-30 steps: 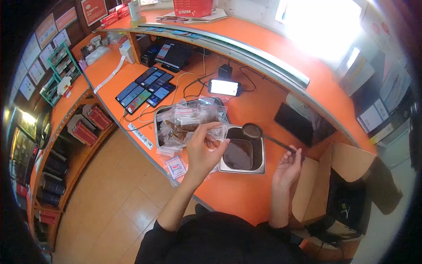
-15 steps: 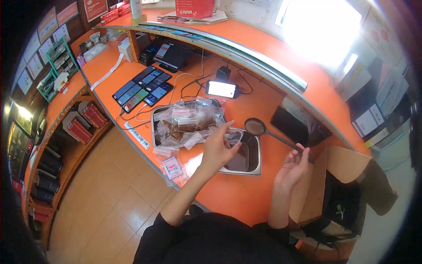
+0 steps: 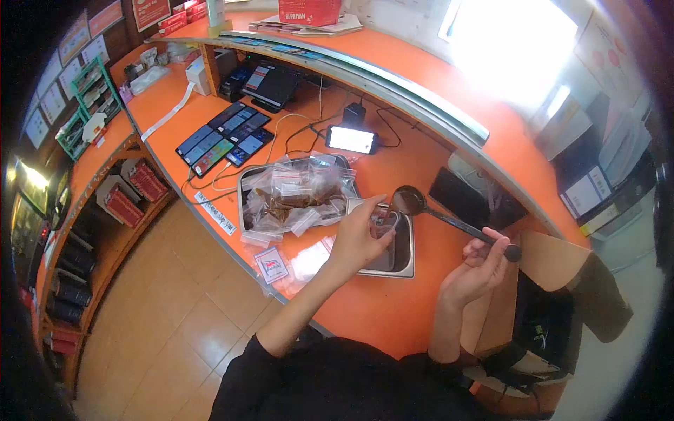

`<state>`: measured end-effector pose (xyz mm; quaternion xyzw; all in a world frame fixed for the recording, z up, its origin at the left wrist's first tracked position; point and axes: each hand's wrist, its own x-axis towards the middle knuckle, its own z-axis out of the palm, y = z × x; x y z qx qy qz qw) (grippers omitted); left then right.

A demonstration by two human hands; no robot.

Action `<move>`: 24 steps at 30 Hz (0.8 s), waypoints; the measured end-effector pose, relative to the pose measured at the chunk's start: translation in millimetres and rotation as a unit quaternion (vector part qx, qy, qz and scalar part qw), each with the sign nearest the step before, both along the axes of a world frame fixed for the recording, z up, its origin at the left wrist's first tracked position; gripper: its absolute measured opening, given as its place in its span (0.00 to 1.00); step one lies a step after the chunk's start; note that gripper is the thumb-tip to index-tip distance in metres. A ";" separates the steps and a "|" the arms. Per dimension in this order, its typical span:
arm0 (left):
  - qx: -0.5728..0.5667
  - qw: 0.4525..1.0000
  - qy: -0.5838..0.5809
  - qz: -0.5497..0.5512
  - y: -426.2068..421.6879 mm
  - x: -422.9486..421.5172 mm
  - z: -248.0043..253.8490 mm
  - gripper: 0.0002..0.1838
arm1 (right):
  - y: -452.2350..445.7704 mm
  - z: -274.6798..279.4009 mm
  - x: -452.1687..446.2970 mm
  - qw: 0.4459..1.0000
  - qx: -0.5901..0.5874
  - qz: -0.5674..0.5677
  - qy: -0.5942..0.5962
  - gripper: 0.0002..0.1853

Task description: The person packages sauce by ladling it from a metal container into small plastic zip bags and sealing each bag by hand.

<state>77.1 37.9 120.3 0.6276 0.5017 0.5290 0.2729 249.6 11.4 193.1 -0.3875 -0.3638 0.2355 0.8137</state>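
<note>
My left hand (image 3: 360,237) holds a small clear plastic bag (image 3: 383,222) open over the steel container (image 3: 409,263) of dark contents. My right hand (image 3: 483,269) grips the handle of a black ladle (image 3: 456,223), whose round bowl is at the bag's mouth, above the container's back edge. What the bowl holds is hard to make out. Left of the container, a metal tray (image 3: 242,203) is heaped with filled clear bags (image 3: 298,189). A small printed packet (image 3: 271,265) and a stack of flat plastic bags (image 3: 310,261) lie at the counter's front edge.
Several phones (image 3: 223,138) lie at the back left, and a lit phone (image 3: 351,139) lies behind the tray with cables around it. A dark tablet (image 3: 460,196) sits beyond the ladle. An open cardboard box (image 3: 554,259) stands at the right.
My left hand has moved right with the bag, over the container. The ladle's bowl has tilted and met the bag's mouth, and my right hand has shifted right and turned.
</note>
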 end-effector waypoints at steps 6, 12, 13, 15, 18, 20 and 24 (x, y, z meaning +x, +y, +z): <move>-0.014 1.000 -0.002 0.002 0.3 2.5 -0.2 0.36 | -5.0 9.4 -4.7 0.994 0.067 -0.042 -0.069 0.21; -0.006 1.000 -0.026 -0.010 1.7 3.5 -4.0 0.35 | -9.3 -1.6 -4.3 0.981 0.139 -0.035 -0.128 0.20; -0.006 1.000 -0.026 -0.009 0.7 3.7 -2.4 0.35 | -10.1 -5.6 -4.3 0.980 0.140 -0.032 -0.139 0.20; -0.015 1.000 -0.026 -0.004 -2.5 4.0 0.7 0.35 | -11.9 -15.9 -3.1 0.983 0.120 -0.029 -0.137 0.20; -0.008 1.000 0.006 0.004 -3.8 2.8 2.0 0.35 | -11.9 -22.6 -1.4 0.991 0.064 -0.034 -0.110 0.21; 0.001 1.000 -0.004 0.003 -3.3 4.0 -1.0 0.35 | -10.9 -21.3 1.6 0.995 0.031 -0.043 -0.085 0.21; -0.026 0.999 -0.026 -0.006 -6.4 4.4 3.9 0.35 | -0.2 -11.9 10.6 0.998 -0.013 0.003 0.066 0.21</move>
